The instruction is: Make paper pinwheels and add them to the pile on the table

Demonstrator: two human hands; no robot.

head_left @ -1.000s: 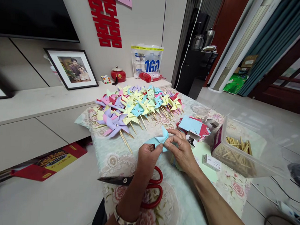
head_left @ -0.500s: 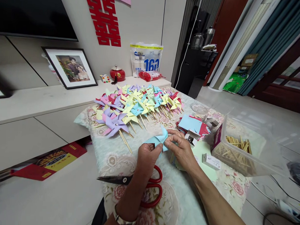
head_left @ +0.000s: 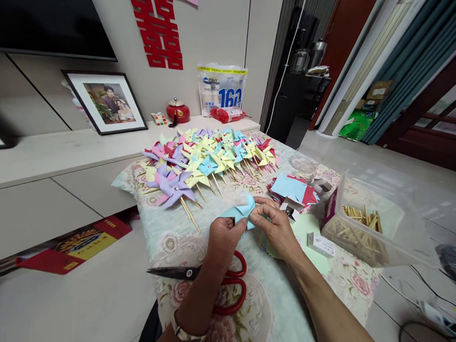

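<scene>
Between my hands is a light blue paper pinwheel [head_left: 238, 211] with its corners folded inward, held above the table. My left hand [head_left: 225, 237] pinches its lower left side, thumb near the middle. My right hand [head_left: 274, 226] is closed on the right side, thumb and fingers pressed at the centre; whether a pin is there I cannot make out. Scissors with red handles [head_left: 235, 295] lie under my left forearm, blades pointing left. Beyond my hands lie several finished pinwheels [head_left: 209, 165] on sticks, in purple, yellow, blue, pink and red.
Right of my hands are stacked paper sheets [head_left: 291, 186], an opened small box [head_left: 291, 209], a closed white box [head_left: 321, 244] and green paper [head_left: 307, 225]. A clear plastic bin [head_left: 355, 244] holds short sticks. A white cabinet [head_left: 81, 159] with a framed photo [head_left: 108, 103] borders the table.
Both hands keep their grip on the blue paper almost in place. The upper blue flap looks slightly lower and more folded in; the view has shifted very slightly.
</scene>
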